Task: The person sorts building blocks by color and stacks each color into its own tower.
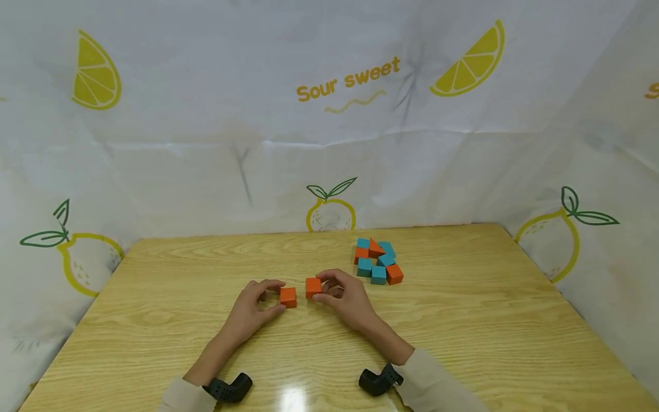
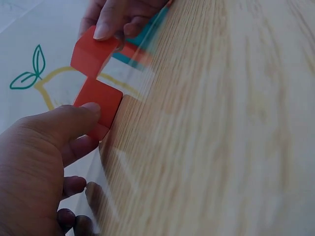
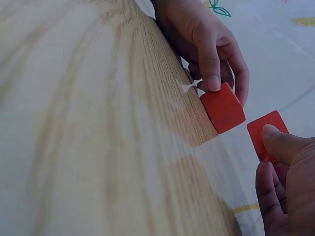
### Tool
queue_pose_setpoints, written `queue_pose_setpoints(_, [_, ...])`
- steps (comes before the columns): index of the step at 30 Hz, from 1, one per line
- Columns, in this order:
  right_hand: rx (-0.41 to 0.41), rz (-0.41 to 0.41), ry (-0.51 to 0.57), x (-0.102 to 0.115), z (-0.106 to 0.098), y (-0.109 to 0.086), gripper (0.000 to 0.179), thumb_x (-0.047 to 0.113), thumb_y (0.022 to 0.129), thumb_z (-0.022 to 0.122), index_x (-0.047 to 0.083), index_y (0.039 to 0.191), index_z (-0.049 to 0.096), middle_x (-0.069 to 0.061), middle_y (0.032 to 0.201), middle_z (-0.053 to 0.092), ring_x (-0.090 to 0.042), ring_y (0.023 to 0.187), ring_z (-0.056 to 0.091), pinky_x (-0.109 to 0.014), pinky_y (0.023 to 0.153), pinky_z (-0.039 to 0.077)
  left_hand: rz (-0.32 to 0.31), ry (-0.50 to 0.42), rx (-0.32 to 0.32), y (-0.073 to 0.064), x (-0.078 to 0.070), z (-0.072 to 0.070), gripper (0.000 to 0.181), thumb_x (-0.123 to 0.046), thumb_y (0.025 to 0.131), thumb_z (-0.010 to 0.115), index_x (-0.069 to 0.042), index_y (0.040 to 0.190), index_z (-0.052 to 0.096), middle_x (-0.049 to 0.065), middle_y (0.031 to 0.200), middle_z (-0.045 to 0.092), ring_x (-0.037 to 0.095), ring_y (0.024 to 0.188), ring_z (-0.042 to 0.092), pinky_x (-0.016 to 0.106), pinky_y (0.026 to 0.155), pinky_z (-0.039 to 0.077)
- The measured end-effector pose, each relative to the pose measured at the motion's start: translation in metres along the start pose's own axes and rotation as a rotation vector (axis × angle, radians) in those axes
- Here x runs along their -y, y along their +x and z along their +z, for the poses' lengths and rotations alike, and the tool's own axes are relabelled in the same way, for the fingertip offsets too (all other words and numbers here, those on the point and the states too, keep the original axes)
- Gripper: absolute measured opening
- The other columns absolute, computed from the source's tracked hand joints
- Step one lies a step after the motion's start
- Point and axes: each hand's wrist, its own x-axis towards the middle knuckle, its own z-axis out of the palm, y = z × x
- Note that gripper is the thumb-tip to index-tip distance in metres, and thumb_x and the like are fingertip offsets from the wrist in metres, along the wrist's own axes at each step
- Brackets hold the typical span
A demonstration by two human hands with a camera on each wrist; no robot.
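Note:
Near the middle of the table, my left hand [image 1: 252, 312] pinches an orange cube [image 1: 288, 297] between thumb and fingers. That cube sits on the wood, as the right wrist view shows with the cube [image 3: 223, 108] low at the surface. Just to its right, my right hand [image 1: 350, 300] grips a second orange cube [image 1: 313, 288] by thumb and fingertips. This second cube [image 3: 266, 132] is held up off the table, with a small gap between the two cubes. In the left wrist view, the right hand's cube [image 2: 93, 51] appears tilted and overlaps the other's corner.
Behind my right hand lies a cluster of blocks: several blue cubes [image 1: 378, 275], orange cubes [image 1: 394, 274] and an orange triangular block [image 1: 376, 248]. The wooden table [image 1: 195, 269] ends at a white lemon-print cloth [image 1: 206, 183] at the back and sides.

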Motion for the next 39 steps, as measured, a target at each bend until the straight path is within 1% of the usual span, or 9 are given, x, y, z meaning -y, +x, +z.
queue_pose_setpoints(3, [0.002,0.012,0.002,-0.014,0.006,0.003,0.036,0.009,0.083,0.075,0.006,0.117,0.063,-0.011,0.094,0.064,-0.026,0.082,0.062,-0.032,0.071,0.053,-0.015,-0.006,0.000,0.000,-0.001,-0.001,0.044,-0.020,0.080,0.080,-0.019,0.121,0.065,-0.008,0.102,0.060,0.015,0.080,0.044,0.035,0.073,0.041])
queue_pose_setpoints(9, [0.017,0.005,-0.036,-0.017,0.013,0.006,0.035,0.016,0.083,0.076,0.014,0.116,0.064,-0.002,0.092,0.064,-0.017,0.079,0.063,-0.028,0.070,0.053,-0.031,-0.017,0.005,0.001,-0.002,0.000,0.040,-0.020,0.079,0.080,-0.021,0.116,0.066,-0.004,0.096,0.057,0.016,0.079,0.043,0.035,0.072,0.040])
queue_pose_setpoints(15, [0.030,-0.008,-0.087,-0.017,0.018,0.008,0.036,0.014,0.083,0.076,0.014,0.116,0.064,0.001,0.094,0.063,-0.014,0.082,0.063,-0.027,0.071,0.053,-0.019,-0.013,0.000,0.001,-0.003,0.000,0.039,-0.018,0.078,0.080,-0.020,0.115,0.066,-0.002,0.096,0.058,0.017,0.078,0.043,0.033,0.070,0.040])
queue_pose_setpoints(24, [0.047,0.012,-0.136,-0.019,0.020,0.009,0.036,0.014,0.083,0.076,0.012,0.116,0.064,0.000,0.090,0.062,-0.011,0.076,0.061,-0.027,0.069,0.052,-0.032,-0.021,0.002,0.000,-0.003,-0.001,0.039,-0.018,0.078,0.080,-0.021,0.115,0.067,-0.002,0.095,0.058,0.016,0.081,0.046,0.035,0.073,0.042])
queue_pose_setpoints(33, [0.070,-0.013,-0.152,-0.020,0.020,0.008,0.035,0.013,0.083,0.076,0.007,0.115,0.064,-0.003,0.092,0.062,-0.014,0.076,0.061,-0.027,0.069,0.052,-0.045,-0.011,0.003,0.001,-0.004,-0.001,0.039,-0.017,0.078,0.081,-0.021,0.114,0.067,-0.002,0.090,0.055,0.017,0.077,0.043,0.033,0.070,0.039])
queue_pose_setpoints(39, [0.077,-0.021,-0.162,-0.019,0.020,0.007,0.034,0.012,0.084,0.075,0.007,0.115,0.064,-0.003,0.093,0.062,-0.014,0.077,0.060,-0.027,0.069,0.051,-0.045,-0.005,0.000,0.000,-0.004,0.000,0.040,-0.018,0.078,0.081,-0.020,0.115,0.066,-0.003,0.090,0.055,0.016,0.078,0.045,0.034,0.070,0.041])
